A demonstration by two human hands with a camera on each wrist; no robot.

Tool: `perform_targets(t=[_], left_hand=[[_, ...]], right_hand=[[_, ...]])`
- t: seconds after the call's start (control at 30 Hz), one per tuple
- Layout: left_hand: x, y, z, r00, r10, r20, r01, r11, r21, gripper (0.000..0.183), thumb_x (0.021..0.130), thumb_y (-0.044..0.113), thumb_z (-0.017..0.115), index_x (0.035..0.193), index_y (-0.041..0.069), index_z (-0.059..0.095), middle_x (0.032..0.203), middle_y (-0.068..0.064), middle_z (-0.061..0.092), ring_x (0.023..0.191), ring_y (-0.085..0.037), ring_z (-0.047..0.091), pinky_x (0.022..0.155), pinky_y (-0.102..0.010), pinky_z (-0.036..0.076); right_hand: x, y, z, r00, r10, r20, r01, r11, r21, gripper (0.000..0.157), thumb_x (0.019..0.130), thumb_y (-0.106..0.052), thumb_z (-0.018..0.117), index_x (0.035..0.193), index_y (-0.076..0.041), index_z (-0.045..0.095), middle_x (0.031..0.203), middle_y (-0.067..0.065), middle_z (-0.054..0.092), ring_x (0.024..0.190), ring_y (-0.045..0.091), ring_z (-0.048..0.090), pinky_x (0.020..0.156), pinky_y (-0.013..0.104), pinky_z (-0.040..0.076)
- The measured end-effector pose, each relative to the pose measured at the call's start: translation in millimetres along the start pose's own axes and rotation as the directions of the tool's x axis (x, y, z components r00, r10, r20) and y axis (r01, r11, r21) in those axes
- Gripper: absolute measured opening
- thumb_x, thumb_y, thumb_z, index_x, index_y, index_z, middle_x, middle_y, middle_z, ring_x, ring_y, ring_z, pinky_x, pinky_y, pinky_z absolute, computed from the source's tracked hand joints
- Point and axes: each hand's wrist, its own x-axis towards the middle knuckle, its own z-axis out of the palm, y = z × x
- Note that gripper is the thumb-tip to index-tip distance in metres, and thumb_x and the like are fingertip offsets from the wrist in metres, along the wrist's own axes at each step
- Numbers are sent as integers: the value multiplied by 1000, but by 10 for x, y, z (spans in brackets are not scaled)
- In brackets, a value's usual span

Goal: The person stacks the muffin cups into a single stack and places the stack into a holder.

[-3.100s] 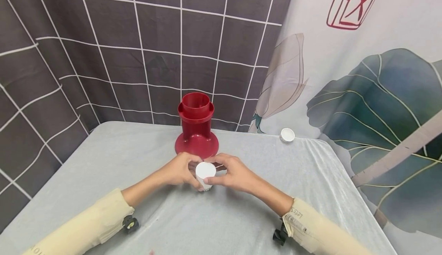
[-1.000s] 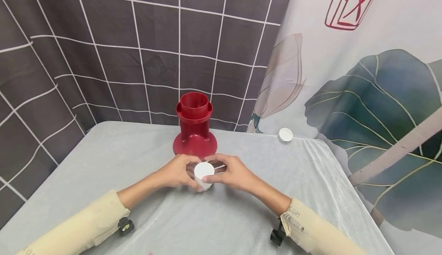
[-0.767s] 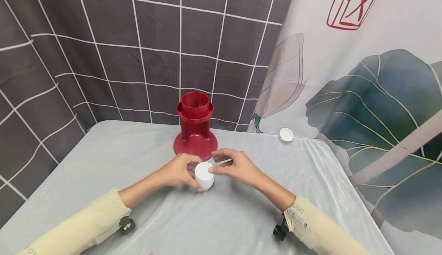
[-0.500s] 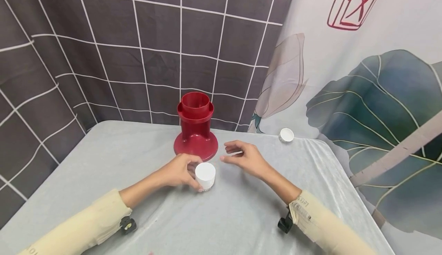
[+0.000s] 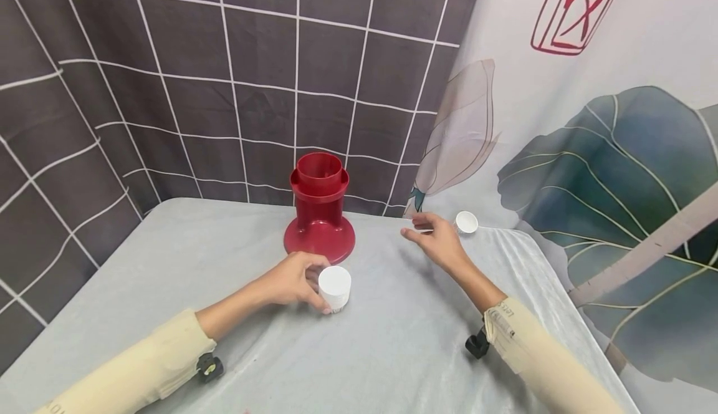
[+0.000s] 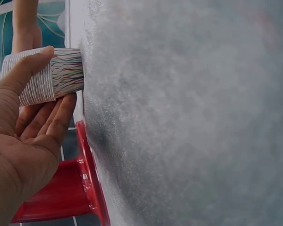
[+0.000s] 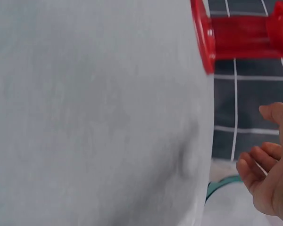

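A stack of white paper cups (image 5: 335, 288) stands upright on the cloth-covered table, rims up. In the left wrist view the stacked cups (image 6: 67, 73) show ridged rims above a body with coloured wavy lines. My left hand (image 5: 291, 279) holds the stack from its left, thumb on the near side and fingers behind. My right hand (image 5: 440, 242) hovers over the far right of the table, fingers loosely bent and nothing in them. Just right of it is a single small white cup (image 5: 467, 222), partly covered by the hand.
A red plastic stand (image 5: 319, 227) with a round base and an upright tube is behind the stack. The pale cloth-covered table (image 5: 392, 351) meets a dark grid-patterned curtain (image 5: 252, 108) at the back and a leaf-print curtain (image 5: 594, 152) at the right.
My right hand has let go of the stack and moved away to the right and back, close to the single cup. The left hand and the stack stay in place.
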Motion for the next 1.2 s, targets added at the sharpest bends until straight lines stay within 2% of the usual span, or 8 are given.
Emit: perform_targets(t=[0.37, 0.57, 0.9, 1.03, 1.13, 1.2], left_hand=[[6, 4, 6, 1000, 10, 1, -10, 1000, 1, 47, 74, 5, 103, 113, 5, 76, 110, -7, 80, 100, -18, 81, 93, -33, 70], [0, 7, 5, 1000, 7, 3, -7, 1000, -4, 47, 74, 5, 103, 113, 5, 76, 110, -7, 80, 100, -19, 82, 93, -33, 70], [3, -1, 9, 1000, 4, -4, -4, 1000, 10, 48, 75, 6, 103, 114, 5, 76, 112, -7, 80, 102, -18, 81, 94, -35, 70], [2, 3, 9, 1000, 4, -3, -4, 1000, -4, 48, 75, 5, 103, 114, 4, 75, 111, -7, 80, 102, -19, 81, 94, -35, 70], [-1, 10, 11, 1000, 4, -1, -4, 1000, -12, 48, 75, 4, 102, 114, 4, 75, 112, -8, 80, 102, -20, 81, 95, -35, 70], [-4, 12, 13, 1000, 0, 0, 0, 1000, -8, 48, 75, 5, 102, 115, 5, 75, 113, -8, 80, 103, -19, 81, 95, -35, 70]], right_hand=[[88, 287, -203, 994, 69, -86, -74, 996, -51, 59, 103, -29, 78, 148, 7, 66, 141, 32, 74, 132, 48, 73, 118, 57, 57], [118, 407, -308, 986, 103, -133, -118, 988, -102, 62, 103, -32, 77, 150, 7, 65, 143, 32, 72, 136, 49, 70, 120, 58, 55], [172, 578, -547, 946, 192, -260, -225, 969, -105, 70, 101, -35, 77, 153, 9, 60, 150, 37, 66, 143, 52, 62, 126, 62, 46], [344, 981, -582, 930, 210, -302, -255, 960, -116, 81, 94, -46, 84, 153, 7, 62, 146, 35, 66, 137, 52, 61, 122, 63, 47], [524, 1456, -556, 917, 209, -341, -272, 950, -150, 89, 89, -54, 87, 151, 5, 65, 145, 32, 67, 136, 51, 61, 121, 61, 47], [615, 1686, -545, 911, 225, -345, -295, 941, -165, 89, 89, -55, 86, 152, 4, 64, 147, 32, 66, 141, 52, 58, 124, 63, 44]])
